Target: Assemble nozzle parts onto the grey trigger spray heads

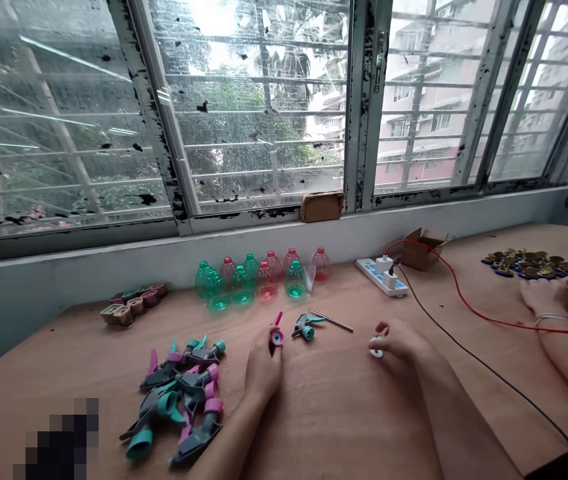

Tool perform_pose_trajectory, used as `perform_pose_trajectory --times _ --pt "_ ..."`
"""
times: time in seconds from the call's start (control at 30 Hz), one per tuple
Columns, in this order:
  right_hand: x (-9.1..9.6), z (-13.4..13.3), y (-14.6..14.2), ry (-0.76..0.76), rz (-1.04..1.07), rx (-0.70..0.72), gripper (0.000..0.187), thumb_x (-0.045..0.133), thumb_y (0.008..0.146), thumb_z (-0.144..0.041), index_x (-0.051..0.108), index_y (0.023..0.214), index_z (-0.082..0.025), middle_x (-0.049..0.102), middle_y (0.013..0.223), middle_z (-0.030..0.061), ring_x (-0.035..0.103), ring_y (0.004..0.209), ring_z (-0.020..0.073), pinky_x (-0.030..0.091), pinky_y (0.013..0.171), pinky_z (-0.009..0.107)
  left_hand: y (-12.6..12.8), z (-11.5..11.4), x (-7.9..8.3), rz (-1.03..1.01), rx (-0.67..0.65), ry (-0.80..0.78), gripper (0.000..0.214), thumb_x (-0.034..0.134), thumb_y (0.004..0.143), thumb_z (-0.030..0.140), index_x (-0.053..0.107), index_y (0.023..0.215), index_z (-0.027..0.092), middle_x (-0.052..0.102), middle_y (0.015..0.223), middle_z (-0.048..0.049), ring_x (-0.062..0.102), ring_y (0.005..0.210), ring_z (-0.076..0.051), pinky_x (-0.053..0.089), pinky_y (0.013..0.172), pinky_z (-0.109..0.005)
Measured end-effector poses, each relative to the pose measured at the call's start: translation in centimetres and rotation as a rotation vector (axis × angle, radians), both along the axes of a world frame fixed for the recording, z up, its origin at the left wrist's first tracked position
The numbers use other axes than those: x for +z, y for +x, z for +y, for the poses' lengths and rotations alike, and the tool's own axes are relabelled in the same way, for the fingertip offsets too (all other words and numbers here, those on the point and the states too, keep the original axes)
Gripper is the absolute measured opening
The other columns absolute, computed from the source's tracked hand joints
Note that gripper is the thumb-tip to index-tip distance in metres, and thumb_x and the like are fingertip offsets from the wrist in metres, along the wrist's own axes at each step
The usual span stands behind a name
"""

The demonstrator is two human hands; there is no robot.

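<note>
My left hand [263,365] rests on the wooden table [339,413] with its fingers closed round a pink spray-nozzle part [277,335] that sticks up past the fingertips. My right hand [400,340] lies to the right, fingers curled on a small white round piece [377,347]. Between and just beyond the hands lie a teal-and-grey trigger sprayer head [305,326] and thin metal tweezers [331,320].
A heap of grey, teal and pink sprayer heads [181,393] lies left of my left hand. Small green and red plastic bottles [259,278] stand by the wall. A white power strip [382,275], red and black cables, a cardboard box [424,247]; another person's hands [557,293] by dark caps [529,263].
</note>
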State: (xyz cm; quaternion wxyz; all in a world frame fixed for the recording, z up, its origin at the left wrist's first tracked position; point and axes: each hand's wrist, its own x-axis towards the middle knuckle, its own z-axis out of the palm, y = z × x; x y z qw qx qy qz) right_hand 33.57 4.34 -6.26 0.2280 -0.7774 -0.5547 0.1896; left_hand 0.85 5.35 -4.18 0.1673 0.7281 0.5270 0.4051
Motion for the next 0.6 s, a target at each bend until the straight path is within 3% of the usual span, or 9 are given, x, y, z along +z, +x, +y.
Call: perform_pose_trajectory --times 0.17,0.27,0.37,0.5,0.6 --pt "-0.9 0.5 -0.3 -0.007 0.043 0.03 0.032 0.078 0.051 -0.027 0.07 0.081 -0.017 0.07 0.084 0.0066 0.065 0.076 0.0204 0.043 0.059 0.025 1.8 1.4 0.2 0.016 -0.094 -0.022 0.037 0.053 0.075 0.006 0.06 0.11 0.018 0.063 0.116 -0.0081 0.054 0.112 -0.02 0.039 0.1 -0.035" --pt "-0.9 0.6 -0.5 -0.008 0.066 0.028 0.029 0.075 0.053 -0.025 0.069 0.079 -0.016 0.07 0.08 0.0066 0.064 0.073 0.0196 0.041 0.055 0.024 1.2 1.1 1.1 0.066 -0.178 0.01 0.045 0.052 0.074 0.005 0.058 0.116 0.021 0.056 0.127 -0.0077 0.049 0.121 -0.02 0.035 0.105 -0.037" --pt "-1.0 0.6 -0.3 -0.04 0.123 0.03 0.022 0.071 0.058 -0.023 0.069 0.078 -0.015 0.07 0.073 0.0062 0.063 0.063 0.017 0.038 0.048 0.022 -1.7 1.0 3.2 0.2 -0.166 -0.052 0.046 0.051 0.072 0.005 0.06 0.114 0.022 0.05 0.135 -0.0075 0.045 0.126 -0.022 0.033 0.108 -0.038" --pt "-1.3 0.6 -0.1 -0.064 0.194 0.02 0.02 0.069 0.059 -0.018 0.07 0.079 -0.014 0.071 0.075 0.0074 0.061 0.055 0.0141 0.037 0.043 0.02 -7.7 1.4 7.0 0.436 -0.057 -0.116 0.042 0.047 0.07 0.006 0.062 0.106 0.023 0.06 0.121 -0.0051 0.055 0.114 -0.023 0.039 0.101 -0.035" --pt "-1.6 0.7 -0.1 -0.04 0.22 -0.005 0.021 0.07 0.059 -0.018 0.07 0.08 -0.014 0.071 0.079 0.0078 0.062 0.055 0.0136 0.04 0.044 0.02 -11.1 1.7 8.5 0.61 0.036 -0.211 0.038 0.048 0.069 0.008 0.064 0.101 0.022 0.064 0.115 -0.0056 0.058 0.109 -0.024 0.042 0.095 -0.033"
